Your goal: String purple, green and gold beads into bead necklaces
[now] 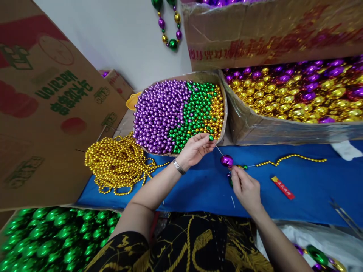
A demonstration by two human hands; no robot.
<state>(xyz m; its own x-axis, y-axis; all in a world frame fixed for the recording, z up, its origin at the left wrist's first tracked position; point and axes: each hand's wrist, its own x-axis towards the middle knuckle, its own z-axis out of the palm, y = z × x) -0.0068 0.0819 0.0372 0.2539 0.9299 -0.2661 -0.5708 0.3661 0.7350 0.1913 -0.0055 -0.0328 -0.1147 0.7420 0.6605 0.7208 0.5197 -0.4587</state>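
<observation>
Green bead [211, 138] half hidden between left-hand fingertips [208, 135]

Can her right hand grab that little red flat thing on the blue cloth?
Probably yes. The right hand is beside the flat red rectangular packet on the blue cloth, with only bare cloth between them. But its fingers already pinch the beaded string near the large purple bead.

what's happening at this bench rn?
A person is stringing beads over a blue table. The left hand pinches a small green bead at a thin needle; the right hand holds the strand by a large purple bead. Just behind is a box of small beads.
</observation>
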